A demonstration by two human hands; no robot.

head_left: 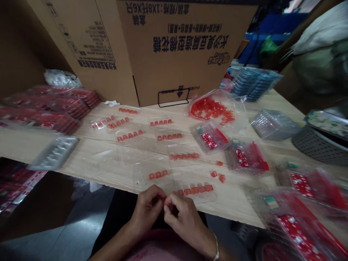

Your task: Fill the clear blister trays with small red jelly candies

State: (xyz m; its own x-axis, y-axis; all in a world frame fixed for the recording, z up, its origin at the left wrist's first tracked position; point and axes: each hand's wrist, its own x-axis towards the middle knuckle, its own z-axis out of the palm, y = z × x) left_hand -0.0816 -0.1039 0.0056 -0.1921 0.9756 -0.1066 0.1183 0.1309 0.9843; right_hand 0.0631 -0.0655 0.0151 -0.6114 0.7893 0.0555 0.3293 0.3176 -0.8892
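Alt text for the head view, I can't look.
The left hand and right hand meet at the fingertips by the near edge of the wooden table; anything pinched is too small to identify. Rows of small red pieces lie on it, with a bagged heap and large cardboard box behind.

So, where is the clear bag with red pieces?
In the head view, the bag lies right of centre, in front of the large carton, near its right end.

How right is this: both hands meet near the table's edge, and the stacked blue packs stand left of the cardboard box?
Wrong side: the stacked blue packs stand right of the cardboard box, as the head view shows. The left hand and right hand meet as stated.
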